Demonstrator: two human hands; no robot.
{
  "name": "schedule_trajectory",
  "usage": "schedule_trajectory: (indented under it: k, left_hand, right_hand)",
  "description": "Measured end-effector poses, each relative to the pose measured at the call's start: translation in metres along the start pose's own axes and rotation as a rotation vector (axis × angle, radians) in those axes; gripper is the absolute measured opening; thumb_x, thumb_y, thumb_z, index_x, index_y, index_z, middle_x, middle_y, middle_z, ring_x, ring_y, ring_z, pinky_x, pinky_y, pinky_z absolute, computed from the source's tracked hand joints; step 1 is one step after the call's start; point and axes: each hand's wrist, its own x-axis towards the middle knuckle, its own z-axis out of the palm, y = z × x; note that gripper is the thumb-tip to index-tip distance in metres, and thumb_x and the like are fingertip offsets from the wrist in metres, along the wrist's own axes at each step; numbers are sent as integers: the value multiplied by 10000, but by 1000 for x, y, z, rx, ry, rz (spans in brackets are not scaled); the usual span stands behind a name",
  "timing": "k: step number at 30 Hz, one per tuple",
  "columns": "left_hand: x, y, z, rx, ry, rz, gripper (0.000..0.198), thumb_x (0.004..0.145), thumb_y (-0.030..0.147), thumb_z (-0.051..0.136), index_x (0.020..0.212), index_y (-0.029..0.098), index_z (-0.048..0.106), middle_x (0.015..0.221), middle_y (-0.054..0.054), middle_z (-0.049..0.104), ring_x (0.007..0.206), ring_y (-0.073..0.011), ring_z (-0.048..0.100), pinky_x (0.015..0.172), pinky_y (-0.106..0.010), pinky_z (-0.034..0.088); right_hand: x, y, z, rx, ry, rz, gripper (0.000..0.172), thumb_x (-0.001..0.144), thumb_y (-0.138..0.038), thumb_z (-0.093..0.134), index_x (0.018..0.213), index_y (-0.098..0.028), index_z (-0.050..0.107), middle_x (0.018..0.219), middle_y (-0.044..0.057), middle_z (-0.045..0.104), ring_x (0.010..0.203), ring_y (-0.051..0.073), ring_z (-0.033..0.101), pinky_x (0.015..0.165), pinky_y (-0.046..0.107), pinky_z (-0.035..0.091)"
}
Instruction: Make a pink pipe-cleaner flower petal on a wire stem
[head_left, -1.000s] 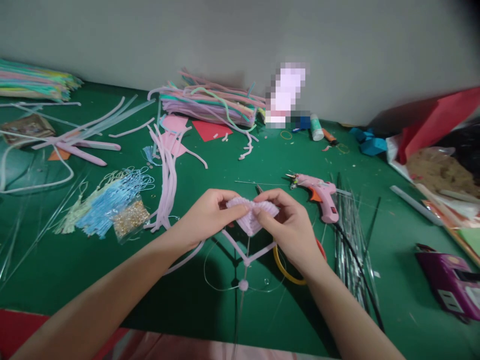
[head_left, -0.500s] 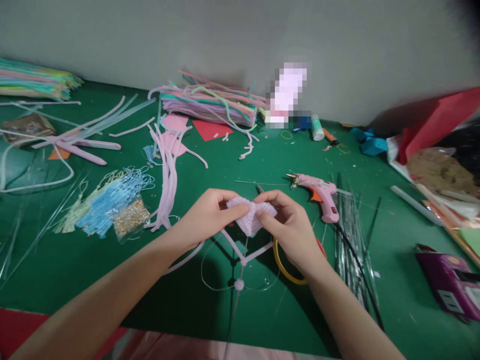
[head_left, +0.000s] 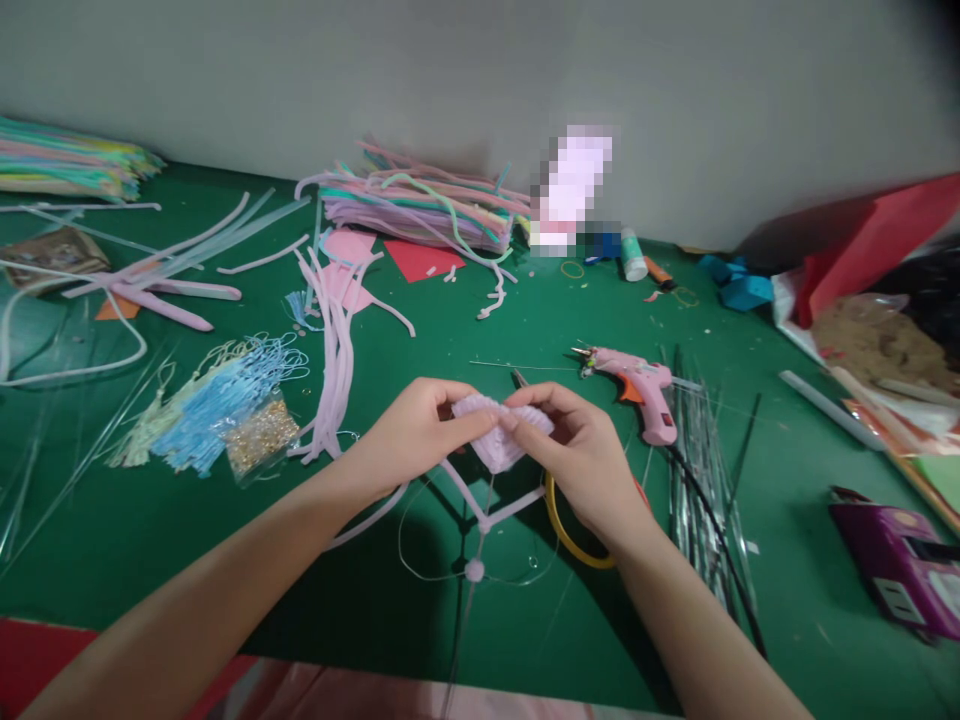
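Note:
Both hands pinch a pale pink heart-shaped piece wound from pipe cleaner (head_left: 495, 440), held just above the green table (head_left: 375, 600). My left hand (head_left: 412, 430) grips its left lobe with thumb and fingers. My right hand (head_left: 581, 450) grips the right lobe, its thumb pressed on the top middle. Two pink stems run down from the heart to a small knot and a little pompom (head_left: 474, 569), with thin clear wire looping around them.
A pink glue gun (head_left: 637, 385) lies right of my hands, beside a bundle of thin silvery rods (head_left: 701, 480). A yellow ring (head_left: 570, 525) sits under my right wrist. Pipe cleaner piles (head_left: 420, 210), blue tassels (head_left: 217, 400), a bead bag (head_left: 259, 435) and a purple device (head_left: 900, 560) surround.
My right thumb has shifted slightly left across the heart's top. The dangling pompom and wire have swung a little to the left. Both hands stay in place.

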Motion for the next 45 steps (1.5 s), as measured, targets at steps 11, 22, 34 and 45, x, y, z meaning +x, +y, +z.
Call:
schedule_trajectory:
  k: [11,22,34,45]
  left_hand:
    - [0,2,0,-1,-15,-11,236,825,337,561,715,140,630,632,19,525,596,-110,449,548,-223,334]
    - [-1,4,0,63,-40,1,321,869,388,500,671,153,593,605,28,455,581,-114,409,544,-235,316]
    - [-3,3,1,50,-32,22,333,841,413,507,635,163,583,586,21,474,551,-121,423,533,-247,318]
    - [-1,1,0,-35,-48,-1,267,832,385,580,709,149,596,654,26,499,619,-113,451,572,-227,340]
  right_hand:
    - [0,-1,-2,7,-42,50,269,676,-365,782,839,-190,661,738,-5,621,615,115,520,551,227,433]
    - [0,-2,-4,-63,-70,39,290,703,-434,752,787,-184,631,698,-11,594,606,116,494,541,229,396]
    - [-1,-7,-5,-92,-65,-11,293,741,-452,706,710,-188,583,661,-15,553,598,116,466,538,236,379]
    - [-3,-6,-6,-139,-54,30,297,775,-451,675,714,-176,582,622,-21,534,561,111,440,514,234,354]
